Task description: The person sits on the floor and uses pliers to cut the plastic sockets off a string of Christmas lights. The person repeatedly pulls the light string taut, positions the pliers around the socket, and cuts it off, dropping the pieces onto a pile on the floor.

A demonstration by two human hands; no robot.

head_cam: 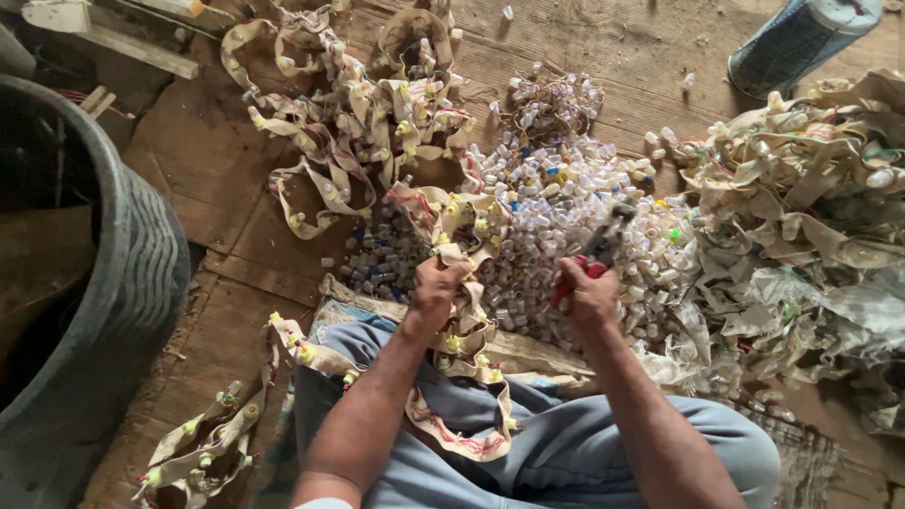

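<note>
My left hand [436, 287] grips a long beige fabric strip [462, 240] studded with small yellow and white plastic caps; the strip runs from the floor pile over my lap. My right hand [589, 300] holds red-handled pliers [596, 253], jaws pointing up and to the right over a heap of small white plastic caps [556, 212]. The two hands are a short gap apart, above my blue-trousered knees.
More cap-studded strips [330, 104] lie tangled on the wooden floor behind. A heap of cut strips and plastic scraps [801, 198] fills the right. A large black tub [113, 283] stands at left. A blue cylindrical container [797, 42] lies at top right.
</note>
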